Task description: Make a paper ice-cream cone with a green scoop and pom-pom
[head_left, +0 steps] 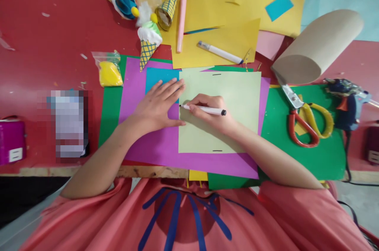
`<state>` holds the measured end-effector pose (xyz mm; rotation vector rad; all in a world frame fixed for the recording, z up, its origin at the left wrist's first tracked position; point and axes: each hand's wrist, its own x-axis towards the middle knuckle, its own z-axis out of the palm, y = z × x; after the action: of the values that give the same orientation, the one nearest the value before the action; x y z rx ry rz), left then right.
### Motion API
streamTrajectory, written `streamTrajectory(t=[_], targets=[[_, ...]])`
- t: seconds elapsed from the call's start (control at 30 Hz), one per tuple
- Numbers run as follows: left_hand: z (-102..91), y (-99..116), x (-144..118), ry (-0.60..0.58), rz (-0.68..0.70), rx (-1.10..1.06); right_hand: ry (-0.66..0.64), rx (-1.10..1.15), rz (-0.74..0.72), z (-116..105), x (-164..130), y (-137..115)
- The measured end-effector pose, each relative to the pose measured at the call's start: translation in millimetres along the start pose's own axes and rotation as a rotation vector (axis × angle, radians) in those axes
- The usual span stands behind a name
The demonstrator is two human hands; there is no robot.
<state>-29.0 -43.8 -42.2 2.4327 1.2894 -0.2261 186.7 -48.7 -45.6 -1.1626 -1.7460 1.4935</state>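
My right hand (213, 113) grips a white marker (204, 109) with its tip at the left edge of a pale green sheet (237, 97). My left hand (156, 105) lies flat, fingers spread, beside that edge, pressing on the purple sheet (154, 144) and a blue sheet (154, 76). The pale green sheet lies on the purple one and carries two short black marks, one near its top edge and one near its bottom edge.
Scissors (304, 120) and a glue gun (349, 101) lie on green paper (302, 156) at right. A cardboard roll (316, 45), yellow sheets (231, 2), another white pen (220, 52), a pink stick (181, 22) and paper ice-cream cones (148, 42) sit behind.
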Motion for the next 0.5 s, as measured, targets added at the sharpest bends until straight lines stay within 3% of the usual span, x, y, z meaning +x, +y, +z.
streamTrajectory(t=[0.5], targets=[[1.2,-1.0,0.1,0.031,0.021,0.010,-0.103,0.004,-0.009,-2.8,-0.1,-2.1]])
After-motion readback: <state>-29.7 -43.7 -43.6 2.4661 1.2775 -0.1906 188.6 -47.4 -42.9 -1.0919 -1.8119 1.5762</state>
